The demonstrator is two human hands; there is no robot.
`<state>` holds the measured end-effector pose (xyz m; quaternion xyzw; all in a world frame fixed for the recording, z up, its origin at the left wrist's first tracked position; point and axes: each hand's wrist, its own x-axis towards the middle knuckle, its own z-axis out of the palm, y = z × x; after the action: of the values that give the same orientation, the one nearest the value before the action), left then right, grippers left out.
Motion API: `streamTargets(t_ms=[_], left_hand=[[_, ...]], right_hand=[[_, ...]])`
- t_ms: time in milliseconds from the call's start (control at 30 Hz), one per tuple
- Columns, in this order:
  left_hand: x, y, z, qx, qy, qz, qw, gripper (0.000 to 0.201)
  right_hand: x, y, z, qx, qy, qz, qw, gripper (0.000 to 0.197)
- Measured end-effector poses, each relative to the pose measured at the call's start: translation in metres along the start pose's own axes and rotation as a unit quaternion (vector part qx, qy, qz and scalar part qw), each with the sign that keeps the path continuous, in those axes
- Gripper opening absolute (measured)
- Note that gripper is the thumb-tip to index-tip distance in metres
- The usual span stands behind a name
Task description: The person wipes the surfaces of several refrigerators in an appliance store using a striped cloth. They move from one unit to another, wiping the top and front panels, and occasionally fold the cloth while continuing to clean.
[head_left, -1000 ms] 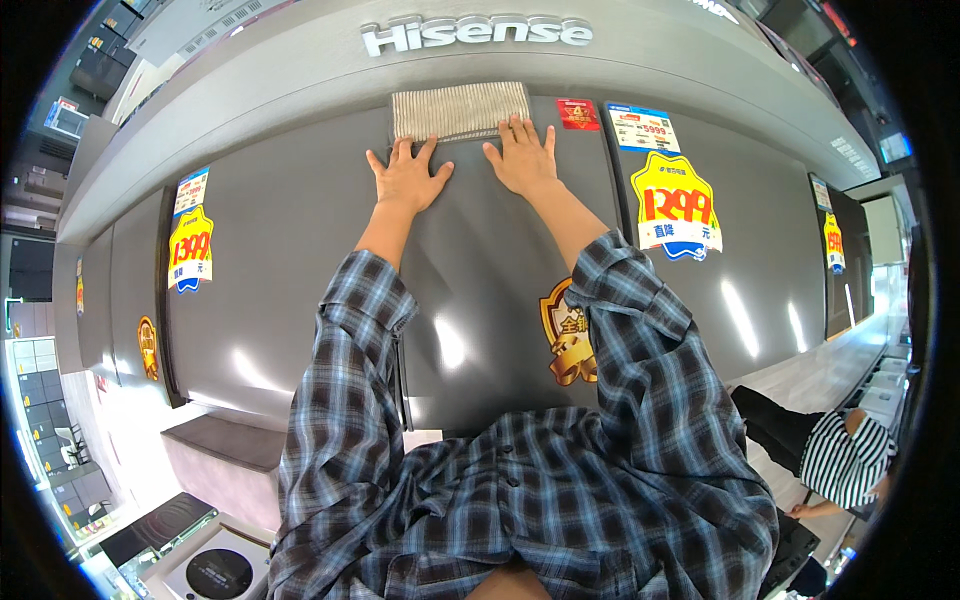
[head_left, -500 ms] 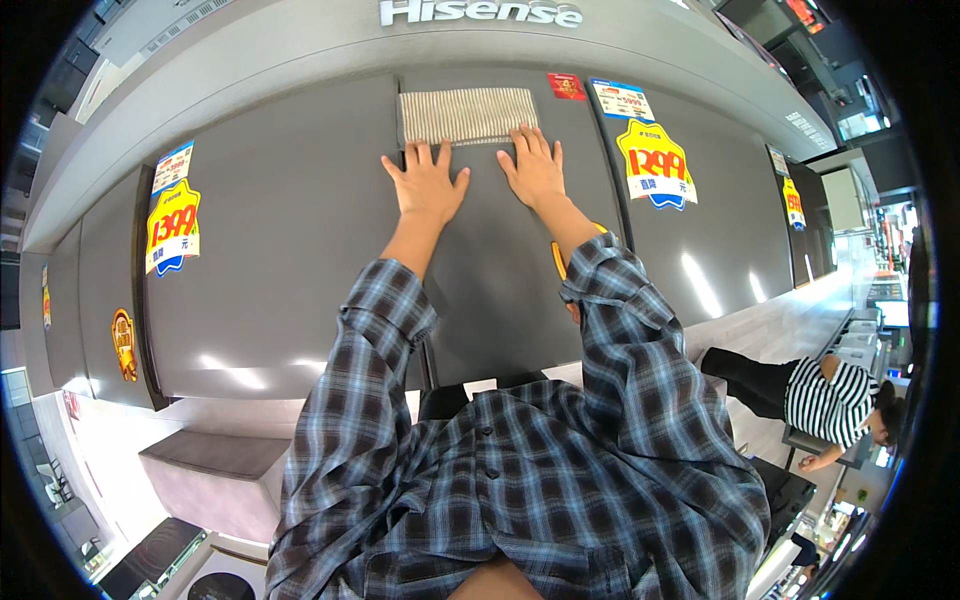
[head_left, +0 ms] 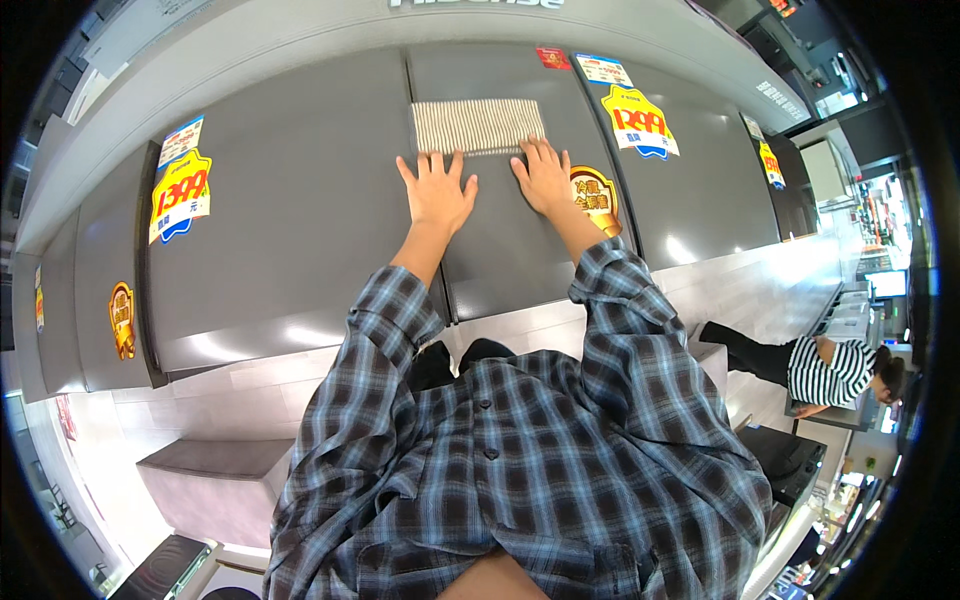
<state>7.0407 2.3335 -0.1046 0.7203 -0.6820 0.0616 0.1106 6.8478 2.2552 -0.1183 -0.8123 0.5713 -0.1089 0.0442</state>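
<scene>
A folded beige-and-dark striped cloth (head_left: 478, 125) lies flat against the upper part of a dark grey refrigerator door (head_left: 510, 255). My left hand (head_left: 440, 195) rests at the cloth's lower left corner, fingers spread and fingertips on its edge. At the lower right corner, my right hand (head_left: 548, 183) lies flat in the same way, its fingertips on the cloth and fingers apart. Both palms face the door. A gold-and-brown badge sticker (head_left: 597, 198) on the door is partly covered by my right wrist. Above and right of the cloth sits a small red sticker (head_left: 552, 59).
More grey refrigerators stand to the left (head_left: 290, 190) and right (head_left: 700, 190), with yellow-and-white price tags (head_left: 182, 195). A grey upholstered bench (head_left: 210, 475) stands behind at lower left. A person in a striped top (head_left: 830, 370) is at the right, beside a dark counter.
The cloth has slid down the door, away from its top edge, with both hands. My view has shifted, and the badge beside my right wrist shows more.
</scene>
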Motion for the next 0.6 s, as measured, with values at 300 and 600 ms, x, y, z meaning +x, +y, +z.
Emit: streamTargets(t_ms=[300, 600], left_hand=[[-0.057, 0.017, -0.011, -0.028, -0.024, -0.007, 0.999, 0.054], [-0.137, 0.045, -0.014, -0.045, 0.062, 0.004, 0.997, 0.049]], right_hand=[[-0.064, 0.009, -0.004, 0.011, 0.018, -0.02, 1.0, 0.046], [-0.144, 0.017, -0.002, 0.018, 0.093, -0.06, 0.994, 0.042]])
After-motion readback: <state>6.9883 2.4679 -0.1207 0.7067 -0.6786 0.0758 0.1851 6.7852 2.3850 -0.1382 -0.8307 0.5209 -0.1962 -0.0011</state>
